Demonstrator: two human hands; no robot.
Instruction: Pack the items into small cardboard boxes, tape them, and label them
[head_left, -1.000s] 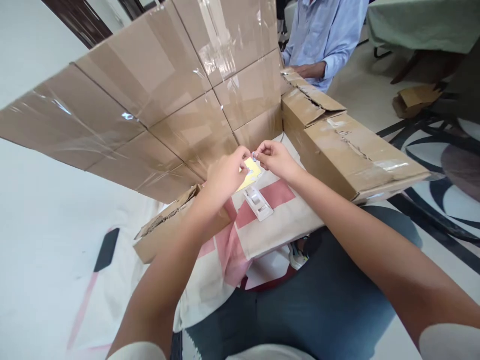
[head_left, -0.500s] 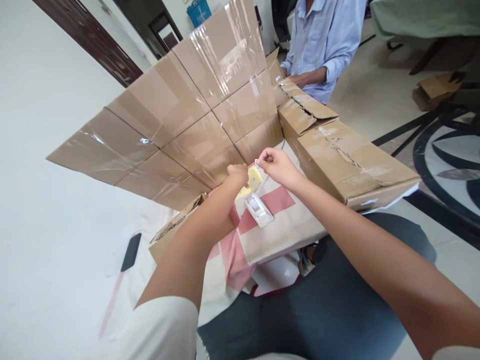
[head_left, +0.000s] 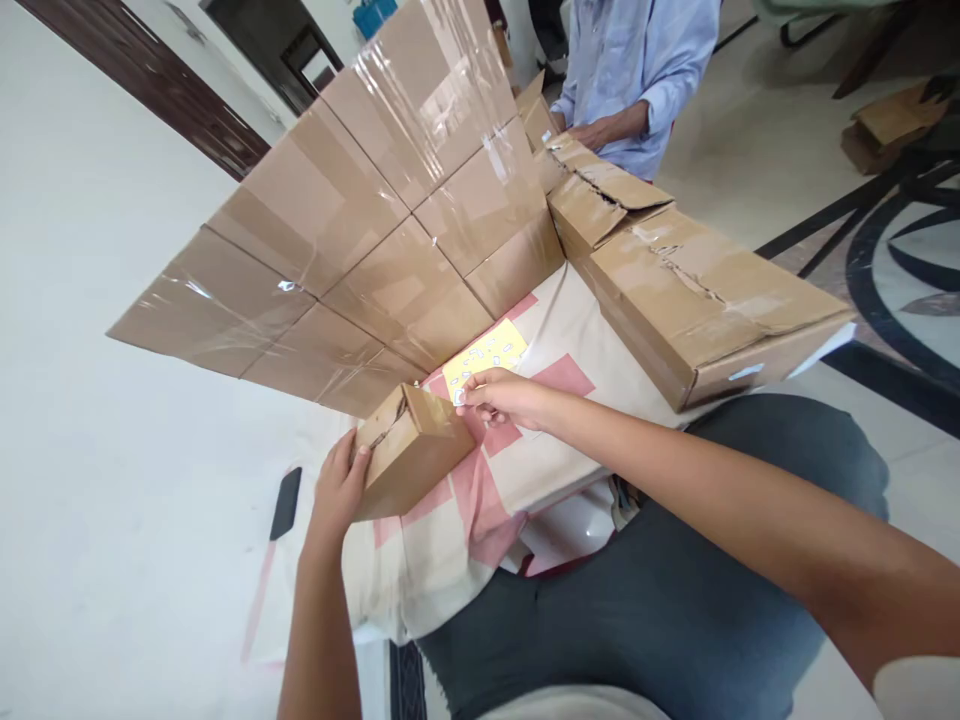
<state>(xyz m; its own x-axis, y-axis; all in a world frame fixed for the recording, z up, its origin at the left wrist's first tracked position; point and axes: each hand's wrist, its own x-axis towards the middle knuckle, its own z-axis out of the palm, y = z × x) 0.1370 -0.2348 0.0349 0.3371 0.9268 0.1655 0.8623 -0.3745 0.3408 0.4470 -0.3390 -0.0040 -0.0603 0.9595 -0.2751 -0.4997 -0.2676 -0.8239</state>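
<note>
Panel: tall brown flat cardboard panel (head_left: pixel 360 220), straight seams in a grid, glossy tape, stands beyond the pinch
Cloth: soft creased cream cloth with dull-pink blocks (head_left: pixel 534 468), under the pinch
Right-side box: long brown cardboard box (head_left: pixel 720 290), torn slit in taped top, well right of the pinch
Left-side box: short brown cardboard box (head_left: pixel 424 445), just left of the pinch; left hand (head_left: pixel 339 487) spread on its outer end, firmness can't tell
Sheet: thin yellow rectangular sheet (head_left: pixel 512 332), just beyond the pinch, small whitish bits (head_left: pixel 508 348) scattered over it
Piece: small flat whitish piece (head_left: pixel 459 398), in right hand's (head_left: pixel 499 395) narrow fingertip pinch
Pinch step: reads as handling one piece; next move probably wants light fingertips, bits undisturbed
</note>
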